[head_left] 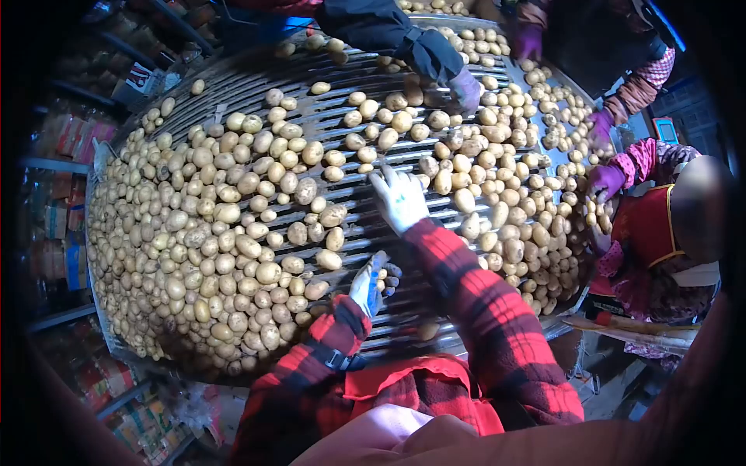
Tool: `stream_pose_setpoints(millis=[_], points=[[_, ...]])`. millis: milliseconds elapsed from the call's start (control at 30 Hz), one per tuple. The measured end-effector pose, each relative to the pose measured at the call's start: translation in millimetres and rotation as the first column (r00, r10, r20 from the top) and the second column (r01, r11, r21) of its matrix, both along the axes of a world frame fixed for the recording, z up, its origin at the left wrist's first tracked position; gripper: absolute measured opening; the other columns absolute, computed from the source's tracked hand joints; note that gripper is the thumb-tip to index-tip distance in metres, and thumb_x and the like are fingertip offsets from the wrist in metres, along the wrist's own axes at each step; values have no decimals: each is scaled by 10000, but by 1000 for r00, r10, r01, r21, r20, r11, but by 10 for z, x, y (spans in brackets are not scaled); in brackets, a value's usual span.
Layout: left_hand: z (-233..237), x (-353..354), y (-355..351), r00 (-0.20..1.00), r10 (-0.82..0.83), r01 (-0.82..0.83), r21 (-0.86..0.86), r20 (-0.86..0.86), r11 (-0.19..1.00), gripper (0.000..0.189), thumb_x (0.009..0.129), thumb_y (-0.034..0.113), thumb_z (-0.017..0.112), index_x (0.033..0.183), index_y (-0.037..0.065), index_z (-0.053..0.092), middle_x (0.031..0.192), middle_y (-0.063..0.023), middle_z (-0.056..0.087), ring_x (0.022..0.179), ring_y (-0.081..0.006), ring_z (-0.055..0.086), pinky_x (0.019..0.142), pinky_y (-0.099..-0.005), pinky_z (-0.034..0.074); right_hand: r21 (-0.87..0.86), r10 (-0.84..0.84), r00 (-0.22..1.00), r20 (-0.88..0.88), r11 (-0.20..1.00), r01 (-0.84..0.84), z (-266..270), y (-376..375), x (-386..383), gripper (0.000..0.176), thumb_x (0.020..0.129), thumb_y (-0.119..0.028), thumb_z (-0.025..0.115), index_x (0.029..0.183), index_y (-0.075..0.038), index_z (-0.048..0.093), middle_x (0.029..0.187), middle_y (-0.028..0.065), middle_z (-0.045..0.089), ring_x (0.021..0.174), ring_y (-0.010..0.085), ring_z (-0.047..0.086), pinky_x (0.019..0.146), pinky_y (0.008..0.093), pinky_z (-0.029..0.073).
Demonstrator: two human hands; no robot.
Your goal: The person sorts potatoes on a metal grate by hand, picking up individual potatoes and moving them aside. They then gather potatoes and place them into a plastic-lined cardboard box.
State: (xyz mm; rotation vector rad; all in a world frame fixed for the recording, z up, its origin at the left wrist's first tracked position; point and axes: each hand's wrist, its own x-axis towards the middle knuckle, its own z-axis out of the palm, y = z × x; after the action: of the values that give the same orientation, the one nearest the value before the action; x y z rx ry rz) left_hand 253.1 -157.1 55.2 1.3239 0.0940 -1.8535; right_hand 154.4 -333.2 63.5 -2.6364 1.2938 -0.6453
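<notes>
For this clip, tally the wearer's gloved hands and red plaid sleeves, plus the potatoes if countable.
Left hand and right hand: 2
Plaid sleeves: 2
Potatoes: too many, overlapping, to count
Total: 4, leaving out potatoes

"Where's the right hand (401, 203)?"

"Out over the slatted table (356, 206), in a white glove, fingers spread, near the potatoes (505, 198) massed on the right side."

"And the left hand (371, 286)?"

"Closer to the body, fingers bent, beside the bigger heap (206, 241) on the left. I can't tell whether it grips anything."

"Both sleeves (486, 303) match?"

"Yes, red and black plaid."

"Anyone else?"

"Co-workers, yes. One's gloved hand (465, 90) is among potatoes toward the far side, and purple gloves (601, 126) show along the right edge."
</notes>
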Motion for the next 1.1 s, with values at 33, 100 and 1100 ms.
stream_pose_setpoints(millis=[33,100,1100], points=[[29,62,-19,997,42,-42,3,-66,999,352,1018,392,617,1252,130,591,917,-46,682,689,-125,629,529,-254,473,28,-24,992,-122,999,28,-115,-126,122,375,825,-130,657,1200,-108,643,1195,171,630,962,338,645,801,457,502],[-19,127,-15,960,188,-196,-19,-209,980,345,1026,304,607,1337,161,563,1009,-20,681,799,-119,644,560,-239,472,196,-22,986,-163,979,55,-122,-355,244,299,834,-129,627,1128,-112,681,1160,170,651,934,359,668,792,490,525],[231,402,-45,712,316,-459,-75,-627,885,277,1032,340,549,1190,148,672,1200,-42,708,1137,-256,670,974,-594,529,259,7,997,74,965,-26,527,473,-498,409,895,-261,676,1253,-70,629,1156,151,656,1044,362,631,866,462,513]])
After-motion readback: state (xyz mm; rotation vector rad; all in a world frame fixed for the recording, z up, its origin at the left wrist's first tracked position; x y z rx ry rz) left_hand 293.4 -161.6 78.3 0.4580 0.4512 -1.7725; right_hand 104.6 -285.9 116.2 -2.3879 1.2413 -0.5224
